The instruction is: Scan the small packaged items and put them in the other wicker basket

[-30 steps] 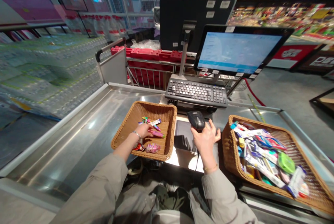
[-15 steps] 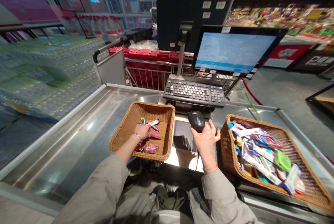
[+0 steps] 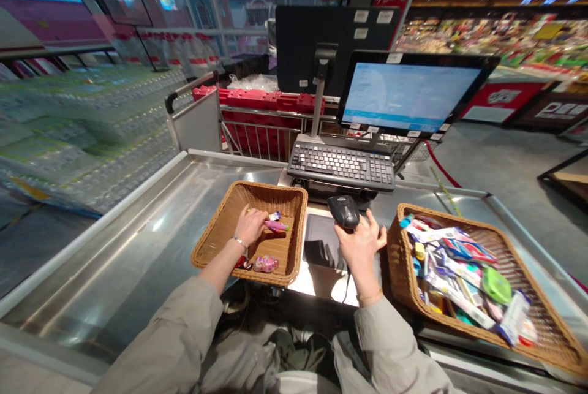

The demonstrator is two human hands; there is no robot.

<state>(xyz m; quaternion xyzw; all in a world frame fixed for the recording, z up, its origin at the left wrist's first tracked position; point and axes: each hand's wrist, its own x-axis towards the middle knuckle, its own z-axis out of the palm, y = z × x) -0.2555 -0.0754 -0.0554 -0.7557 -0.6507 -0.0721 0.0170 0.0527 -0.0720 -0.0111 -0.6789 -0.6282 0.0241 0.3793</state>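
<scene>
My left hand (image 3: 250, 227) is inside the left wicker basket (image 3: 215, 231), fingers curled down over small, brightly coloured items. A pink-purple tube-like item (image 3: 277, 227) and a white-and-blue piece (image 3: 274, 216) stick out beside its fingertips; whatever lies under the palm is hidden. Nearer the basket's front lies a pink clear-wrapped item (image 3: 266, 264). In my right hand (image 3: 361, 247) is a black barcode scanner (image 3: 343, 211), held over the counter between the baskets, with some fingers stretched out to the side. Its cable hangs below the hand.
A second wicker basket (image 3: 399, 265) on the right is heaped with toothbrush-like packs and other small goods. Behind the scanner stand a keyboard (image 3: 342, 164) and a lit monitor (image 3: 408, 97). The metal counter (image 3: 151, 259) has raised edges; a trolley (image 3: 193, 109) stands beyond.
My left hand has shifted slightly up in the basket and now covers the green and white items seen before. The pink-purple item has moved up. My right hand and the scanner stay nearly still.
</scene>
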